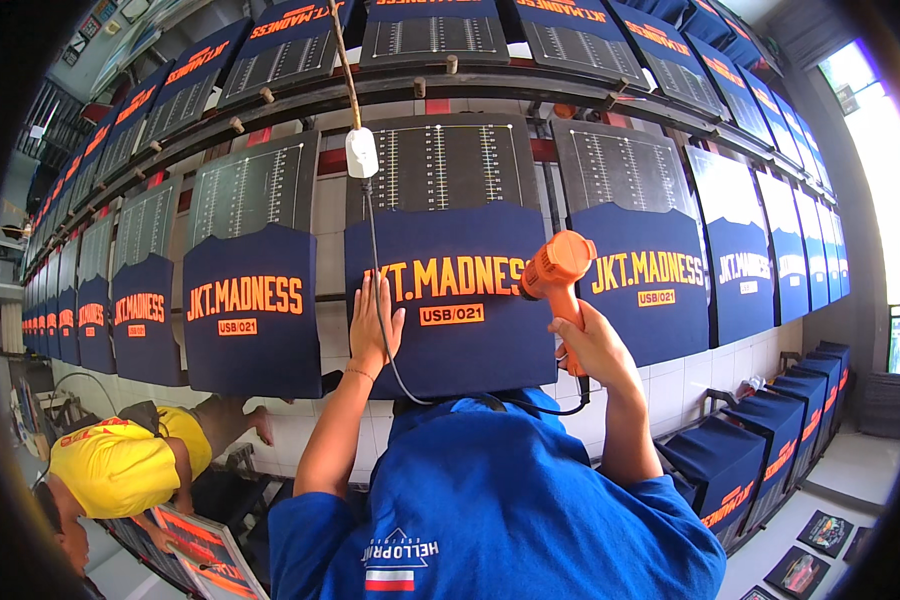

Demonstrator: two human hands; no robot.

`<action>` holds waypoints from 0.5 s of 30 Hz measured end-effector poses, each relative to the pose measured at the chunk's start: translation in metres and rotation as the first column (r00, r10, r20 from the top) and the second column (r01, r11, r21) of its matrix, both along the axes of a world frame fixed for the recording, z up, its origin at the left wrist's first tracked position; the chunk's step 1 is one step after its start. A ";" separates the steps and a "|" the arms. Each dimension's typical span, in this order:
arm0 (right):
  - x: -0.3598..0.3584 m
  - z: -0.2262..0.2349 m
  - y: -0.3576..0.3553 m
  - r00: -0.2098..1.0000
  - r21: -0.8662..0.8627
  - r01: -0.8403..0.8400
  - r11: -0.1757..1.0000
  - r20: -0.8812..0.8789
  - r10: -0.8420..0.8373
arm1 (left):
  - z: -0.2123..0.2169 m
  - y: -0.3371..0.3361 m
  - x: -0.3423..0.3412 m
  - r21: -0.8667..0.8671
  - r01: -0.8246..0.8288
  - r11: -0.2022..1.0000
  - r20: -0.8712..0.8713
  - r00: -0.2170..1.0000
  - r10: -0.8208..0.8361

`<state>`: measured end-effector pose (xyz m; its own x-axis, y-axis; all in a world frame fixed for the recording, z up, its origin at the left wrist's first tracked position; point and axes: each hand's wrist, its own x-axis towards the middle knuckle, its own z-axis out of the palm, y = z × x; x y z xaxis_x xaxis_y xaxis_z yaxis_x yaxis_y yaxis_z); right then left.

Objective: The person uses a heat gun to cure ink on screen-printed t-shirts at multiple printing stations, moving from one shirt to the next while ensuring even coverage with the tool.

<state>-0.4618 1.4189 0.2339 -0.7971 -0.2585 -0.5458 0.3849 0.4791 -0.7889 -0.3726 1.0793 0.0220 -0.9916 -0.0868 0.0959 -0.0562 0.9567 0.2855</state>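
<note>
My right hand (pixel 595 345) is wrapped round the handle of an orange heat gun (pixel 562 262), held above the right part of a navy T-shirt (pixel 450 365). Its dark nozzle points left, over the end of the orange lettering. The T-shirt is stretched over a dark printing board (pixel 448 160) with white ruler marks. Near the left end of the lettering, my left hand (pixel 375 325) lies flat on the cloth, fingers stretched out and holding nothing. A black cord (pixel 377 250) hangs from a white socket (pixel 361 153) and runs down beside this hand, toward the heat gun's handle.
Rows of boards with matching navy shirts (pixel 250 300) stand left, right and beyond a metal rail (pixel 410 88). At lower left, a co-worker in yellow (pixel 120 465) handles a framed screen (pixel 210 540). More shirt-covered boards (pixel 720 460) line the lower right.
</note>
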 end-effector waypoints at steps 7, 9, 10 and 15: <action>-0.001 -0.001 0.010 0.999 0.004 0.013 1.000 0.039 -0.013 | -0.005 0.001 0.012 0.015 -0.069 0.997 -0.027 0.997 0.069; -0.001 -0.001 0.009 1.000 0.012 0.010 1.000 -0.002 -0.010 | -0.007 -0.003 0.004 0.018 -0.077 0.997 -0.037 0.996 0.078; -0.002 -0.002 0.009 1.000 0.011 0.004 1.000 0.007 -0.004 | -0.007 -0.005 -0.001 0.018 -0.081 0.997 -0.042 0.996 0.081; -0.013 0.002 0.004 0.999 -0.053 0.006 0.999 0.041 -0.004 | -0.008 -0.007 -0.016 -0.020 -0.125 0.992 -0.009 0.992 0.125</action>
<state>-0.4752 1.4230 0.2354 -0.7758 -0.2836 -0.5637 0.4196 0.4352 -0.7965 -0.3884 1.0721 0.0144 -0.9723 -0.2082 0.1063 -0.1738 0.9479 0.2668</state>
